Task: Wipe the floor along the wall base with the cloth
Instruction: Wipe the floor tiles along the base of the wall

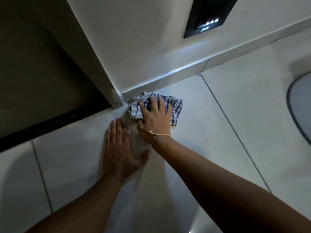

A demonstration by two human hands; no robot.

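Cloth (175, 109), a blue-and-white checked one, is lying bunched on the pale floor tile (227, 101) right at the corner where the skirting (168, 78) is meeting the end of the wall (134, 47). My right hand (154, 118) is pressing down on it with the fingers (160, 102) spread flat and open, not curled into a grip; the palm is covering the middle of the fabric, so much of it is hidden, and only its crumpled left edge and its right edge are showing beside my hand. The cloth's far edge is touching the foot of the skirting.

My left hand (120, 148) is resting flat on the tile just beside the right wrist, fingers together and extended, holding nothing. A thin pale string bracelet (158, 134) is sitting around my right wrist. Both forearms are reaching forward from the bottom of the view, the right one crossing in from the lower right, the left from the lower left.

Left of the corner, a dark strip (50, 123) is running along the edge of the tiling, with a dim brown surface beyond it that I cannot make out. On the wall above, a black panel (208, 17) with small lights is being cut off by the top edge. At the far right, a grey-rimmed rounded object (293, 105) is only partly in view, and I cannot tell what it is.
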